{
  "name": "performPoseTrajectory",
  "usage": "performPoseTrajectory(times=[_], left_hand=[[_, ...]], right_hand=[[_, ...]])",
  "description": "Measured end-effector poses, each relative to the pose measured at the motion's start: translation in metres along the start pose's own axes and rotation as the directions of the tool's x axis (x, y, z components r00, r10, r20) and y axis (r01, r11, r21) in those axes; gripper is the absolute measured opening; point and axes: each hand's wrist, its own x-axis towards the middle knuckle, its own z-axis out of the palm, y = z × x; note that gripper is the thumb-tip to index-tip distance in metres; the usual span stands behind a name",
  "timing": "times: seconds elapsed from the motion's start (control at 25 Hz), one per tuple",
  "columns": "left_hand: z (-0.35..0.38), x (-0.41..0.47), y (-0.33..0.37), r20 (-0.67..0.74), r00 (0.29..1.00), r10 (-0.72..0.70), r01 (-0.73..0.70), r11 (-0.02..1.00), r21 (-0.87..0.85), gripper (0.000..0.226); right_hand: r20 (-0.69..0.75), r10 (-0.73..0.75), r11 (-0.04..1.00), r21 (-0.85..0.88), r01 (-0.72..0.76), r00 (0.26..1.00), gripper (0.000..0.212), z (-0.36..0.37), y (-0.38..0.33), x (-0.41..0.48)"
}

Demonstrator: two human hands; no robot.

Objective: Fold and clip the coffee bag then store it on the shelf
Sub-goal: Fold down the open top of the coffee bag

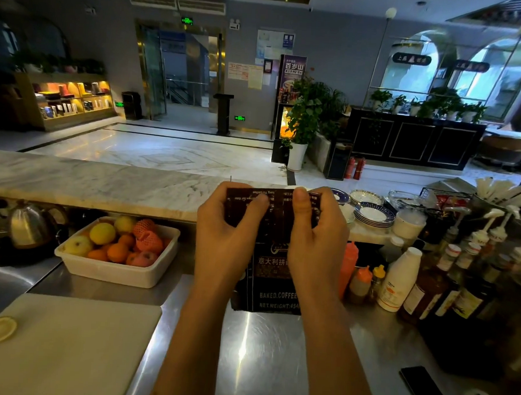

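A dark brown coffee bag (268, 282) with white print stands upright on the steel counter (254, 345) in front of me. Its top is bent over toward me into a flap. My left hand (224, 228) grips the flap's left side, thumb pressed on the front. My right hand (317, 233) grips the right side the same way. Both hands hide the bag's upper corners. No clip shows in view.
A white tub of fruit (120, 253) sits to the left, with a kettle (30, 226) beyond it. A cutting board (61, 344) with a lemon slice (0, 328) lies at front left. Sauce and syrup bottles (399, 280) crowd the right. Stacked saucers (373, 215) rest on the marble ledge (103, 183). A black phone (427, 390) lies at front right.
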Motion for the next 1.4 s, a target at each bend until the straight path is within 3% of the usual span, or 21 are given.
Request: performPoseTrajectory(times=[0.2, 0.36, 0.52, 0.96, 1.4], left_hand=[[0.012, 0.000, 0.000, -0.115, 0.991, 0.066, -0.055, 0.994, 0.093, 0.018], [0.015, -0.003, -0.002, -0.104, 0.984, 0.147, -0.136, 0.985, 0.105, 0.019], [0.015, -0.002, 0.000, -0.081, 0.974, 0.213, -0.204, 0.973, 0.104, 0.022], [0.011, 0.002, 0.004, -0.086, 0.974, 0.211, -0.191, 0.962, 0.196, 0.031], [-0.002, 0.005, -0.001, -0.055, 0.993, 0.107, -0.105, 0.994, 0.034, 0.049]], right_hand=[[-0.027, -0.021, 1.000, -0.005, 0.021, 0.999, 0.023, 0.001, -0.002, 0.000], [-0.047, 0.032, 0.999, 0.035, -0.031, 0.998, 0.030, 0.000, -0.005, 0.002], [-0.068, -0.005, 1.000, 0.030, 0.007, 0.998, 0.028, -0.003, -0.010, 0.007], [-0.119, -0.148, 0.987, -0.080, 0.139, 0.982, 0.028, -0.007, -0.006, 0.011], [-0.091, -0.140, 0.990, -0.026, 0.138, 0.986, 0.039, -0.004, -0.014, 0.013]])
